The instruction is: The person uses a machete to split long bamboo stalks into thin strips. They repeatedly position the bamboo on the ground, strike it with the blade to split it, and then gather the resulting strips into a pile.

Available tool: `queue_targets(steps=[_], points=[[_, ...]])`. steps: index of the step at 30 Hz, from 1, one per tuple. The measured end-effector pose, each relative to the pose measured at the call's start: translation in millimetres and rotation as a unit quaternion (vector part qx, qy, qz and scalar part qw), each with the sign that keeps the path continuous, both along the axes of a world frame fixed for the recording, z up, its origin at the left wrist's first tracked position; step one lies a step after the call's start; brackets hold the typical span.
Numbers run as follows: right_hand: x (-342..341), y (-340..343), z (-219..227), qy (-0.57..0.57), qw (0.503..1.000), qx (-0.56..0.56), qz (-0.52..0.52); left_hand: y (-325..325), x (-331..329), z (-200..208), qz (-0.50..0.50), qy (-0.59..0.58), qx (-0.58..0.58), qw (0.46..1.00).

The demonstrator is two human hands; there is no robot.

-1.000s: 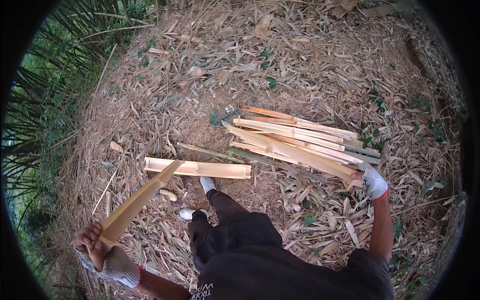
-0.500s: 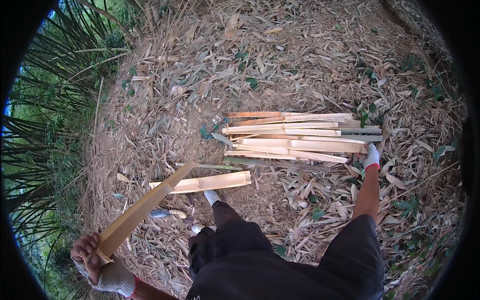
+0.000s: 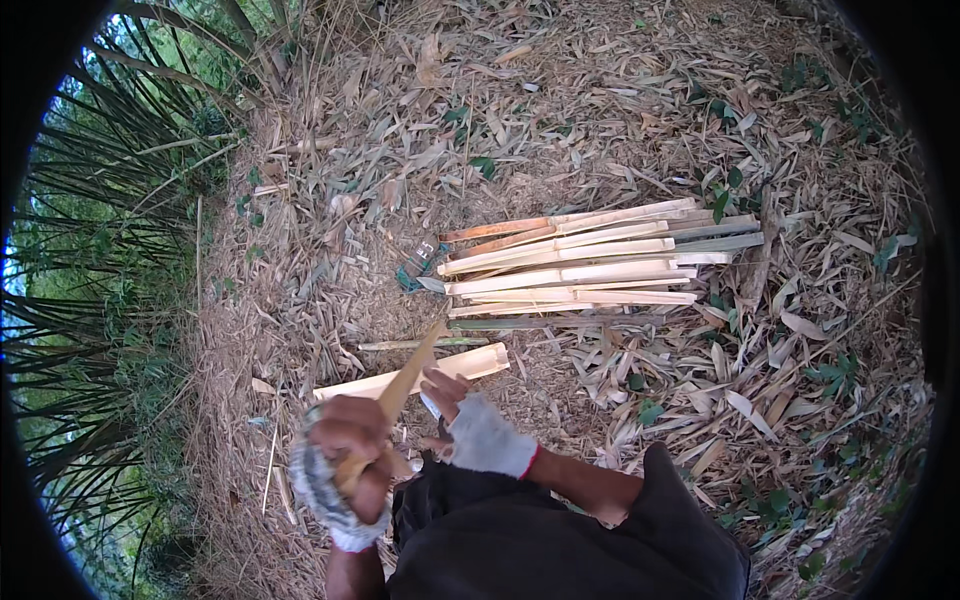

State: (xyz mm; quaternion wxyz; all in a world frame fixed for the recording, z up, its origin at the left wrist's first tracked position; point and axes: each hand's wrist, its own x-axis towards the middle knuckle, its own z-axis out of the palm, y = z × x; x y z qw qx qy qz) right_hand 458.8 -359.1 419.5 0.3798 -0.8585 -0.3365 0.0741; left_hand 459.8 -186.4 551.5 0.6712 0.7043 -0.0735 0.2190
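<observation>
At the lower left, my left hand (image 3: pixel 345 455), in a pale fingerless glove, is closed around the lower end of a split bamboo strip (image 3: pixel 408 385). That strip slants up and to the right, its tip over the ground. My right hand (image 3: pixel 480 430), in a similar glove with a red cuff edge, is beside the strip. Its fingers are apart and reach toward it; I cannot tell whether they touch. Behind both hands another split bamboo piece (image 3: pixel 470 362) lies on the ground, its left part partly covered by my left hand and the held strip.
A row of split bamboo pieces (image 3: pixel 570 272) lies ahead on dry leaf litter. A thin green stick (image 3: pixel 410 344) is near the closer piece. A small dark green item (image 3: pixel 412 278) sits at the row's left end. Bamboo stems and foliage (image 3: pixel 90 330) stand along the left.
My left hand has brought the bamboo strip inward to the right, and the strip is steeper. My right hand has left the right end of the bamboo row and come to the strip.
</observation>
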Motion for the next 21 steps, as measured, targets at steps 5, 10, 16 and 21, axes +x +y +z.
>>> queue_targets(steps=[5, 10, 16, 21], points=[[3, -5, 1, -0.011, 0.972, 0.141, -0.188, -46, 30, 14, -0.12, 0.064, -0.057, 0.989], [47, -49, 31, 0.05, 0.956, 0.273, -0.093, -79, 55, 21, -0.313, 0.069, -0.019, 0.947], [61, -134, -60, 0.081, 0.833, 0.096, -0.538, -75, 83, 20, -0.25, 0.073, 0.168, 0.951], [92, -272, -98, -0.013, 0.645, 0.232, -0.728, 50, 18, -120, -0.105, 0.34, 0.224, 0.907]])
